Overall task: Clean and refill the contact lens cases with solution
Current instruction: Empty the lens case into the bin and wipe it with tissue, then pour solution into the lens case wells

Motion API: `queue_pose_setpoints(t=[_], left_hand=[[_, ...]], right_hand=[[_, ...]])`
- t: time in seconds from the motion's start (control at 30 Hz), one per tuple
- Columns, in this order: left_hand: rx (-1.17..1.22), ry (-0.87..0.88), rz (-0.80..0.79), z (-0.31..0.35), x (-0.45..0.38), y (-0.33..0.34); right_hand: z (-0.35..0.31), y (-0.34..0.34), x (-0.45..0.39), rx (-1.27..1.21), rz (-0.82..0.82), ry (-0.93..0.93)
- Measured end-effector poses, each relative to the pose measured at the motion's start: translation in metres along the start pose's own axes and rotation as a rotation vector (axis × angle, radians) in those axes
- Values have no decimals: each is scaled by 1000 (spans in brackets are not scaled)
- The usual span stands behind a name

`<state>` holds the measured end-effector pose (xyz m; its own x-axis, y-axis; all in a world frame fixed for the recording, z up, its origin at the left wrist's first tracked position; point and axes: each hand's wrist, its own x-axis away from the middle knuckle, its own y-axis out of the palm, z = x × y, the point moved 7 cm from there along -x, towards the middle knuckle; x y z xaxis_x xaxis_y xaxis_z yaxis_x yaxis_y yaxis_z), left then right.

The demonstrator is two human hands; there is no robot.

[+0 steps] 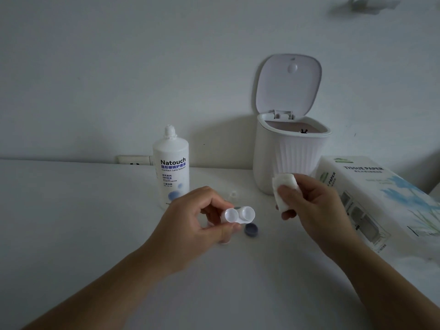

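white lens case (238, 215) pinched between left hand (190, 225) fingers (229, 226)

plain white painted wall (119, 67), dim even light. flat white tabletop (71, 222) butts against it. white wall socket plate (133, 160) at table edge. blurred grey shape (364, 4) top right.

White table (71, 222) against the wall, with a few things standing on it.

A solution bottle (171, 167) stands beyond the left fingers (214, 198), a small clear cap (233, 194) beside it. A dark blue cap (251, 229) lies just past the left fingertips. Behind the right fingers (285, 189) stands an open-lidded bin (290, 153), with a tissue pack (381, 198) to their right.
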<state>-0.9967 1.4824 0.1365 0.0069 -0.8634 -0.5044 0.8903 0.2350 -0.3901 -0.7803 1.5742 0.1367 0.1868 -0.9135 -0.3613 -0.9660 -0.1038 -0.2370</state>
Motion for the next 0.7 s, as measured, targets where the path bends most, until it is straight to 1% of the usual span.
queue_pose_setpoints(t=[0.17,0.3,0.37,0.43,0.53,0.57,0.6,0.63,0.67,0.7], left_hand=[[97,-80,-49,-7,-1,2],[236,-153,-72,-13,-2,3],[286,-158,-78,-13,-2,3],[313,-158,-81,-14,-2,3],[305,-156,-95,-14,-2,5],[311,-163,-97,-15,-2,6],[313,-168,-97,-17,-1,6],[305,-171,-99,-18,-1,6],[291,-171,-102,-19,-1,6],[281,-174,-106,-20,-2,6]], right_hand=[[13,-21,-7,448,24,44],[14,-35,-7,823,29,61],[15,-37,-2,923,-8,75],[16,-34,3,1000,-86,99],[12,-30,6,1229,-161,112],[7,-28,6,1264,-157,61],[-3,-25,7,1235,-147,-22],[-15,-19,8,1132,-148,-120],[-27,-12,11,977,-173,-185],[-36,-4,12,813,-231,-211]])
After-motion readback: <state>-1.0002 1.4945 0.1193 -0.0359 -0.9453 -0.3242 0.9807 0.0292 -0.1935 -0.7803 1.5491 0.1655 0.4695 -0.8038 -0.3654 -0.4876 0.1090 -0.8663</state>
